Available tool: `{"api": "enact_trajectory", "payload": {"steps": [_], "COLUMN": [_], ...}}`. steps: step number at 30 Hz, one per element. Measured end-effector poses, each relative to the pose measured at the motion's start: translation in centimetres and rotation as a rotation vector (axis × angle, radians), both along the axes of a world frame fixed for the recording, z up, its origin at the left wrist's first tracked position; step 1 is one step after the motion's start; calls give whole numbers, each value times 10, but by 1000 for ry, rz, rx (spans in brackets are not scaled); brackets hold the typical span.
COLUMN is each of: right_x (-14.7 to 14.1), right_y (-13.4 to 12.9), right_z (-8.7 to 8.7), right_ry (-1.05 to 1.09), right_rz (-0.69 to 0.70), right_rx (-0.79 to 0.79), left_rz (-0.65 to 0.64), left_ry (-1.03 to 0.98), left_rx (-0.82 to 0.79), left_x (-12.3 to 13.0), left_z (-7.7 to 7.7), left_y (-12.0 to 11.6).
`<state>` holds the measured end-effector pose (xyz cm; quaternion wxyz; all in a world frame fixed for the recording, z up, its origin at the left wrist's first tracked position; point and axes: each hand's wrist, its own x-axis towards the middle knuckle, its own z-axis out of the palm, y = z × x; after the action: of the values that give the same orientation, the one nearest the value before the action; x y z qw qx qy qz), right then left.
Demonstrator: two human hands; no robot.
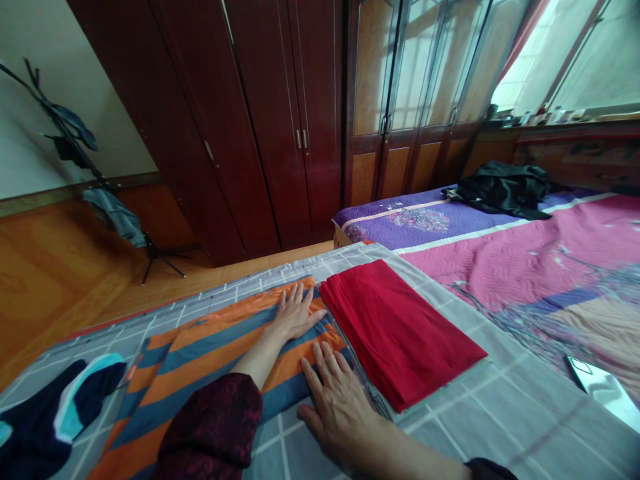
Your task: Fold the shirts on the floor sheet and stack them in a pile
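An orange and blue-grey striped cloth (215, 340) lies spread and partly folded on the grey checked bed cover (450, 427). My left hand (295, 312) rests flat on its far right part, fingers stretched out. Nearer to me, my right hand (337, 393) lies with spread fingers over the cloth's right end, palm down. Just right of both hands is a folded red cloth (400, 327), its left edge running close along the striped one. What lies beneath the palms is hidden.
A dark blue garment with light blue trim (65, 413) lies at the lower left. A phone (603, 387) is at the right. Behind are a second bed with a purple and pink cover (500, 260), a black garment (505, 187), dark red wardrobes (270, 133) and a coat stand (155, 253).
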<state>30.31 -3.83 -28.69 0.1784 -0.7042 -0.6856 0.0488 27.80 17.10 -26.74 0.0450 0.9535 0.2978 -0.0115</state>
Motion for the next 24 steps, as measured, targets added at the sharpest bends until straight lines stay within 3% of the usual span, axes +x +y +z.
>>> {"api": "enact_trajectory", "payload": {"steps": [6,12,16,20,24], "right_x": [-1,0,2,2,-20], "right_y": [-3,2,4,6,21], "right_z": [-1,-1,-3,-1,22], "right_ry": [-5,-17,-44,-81,-101], "right_rz": [-15,-4,-14,-21,73], "right_rx": [24,11,1,-9,-9], "left_rz": [8,103,37,122,184], "left_ry": [-51,-69,-76,-33,-39], "left_rx": [34,56,56,75,68], "left_x": [-3,-30,-84,-161,-212], "left_z": [-4,9,19,15,4], "left_y": [11,20,11,1,-7]}}
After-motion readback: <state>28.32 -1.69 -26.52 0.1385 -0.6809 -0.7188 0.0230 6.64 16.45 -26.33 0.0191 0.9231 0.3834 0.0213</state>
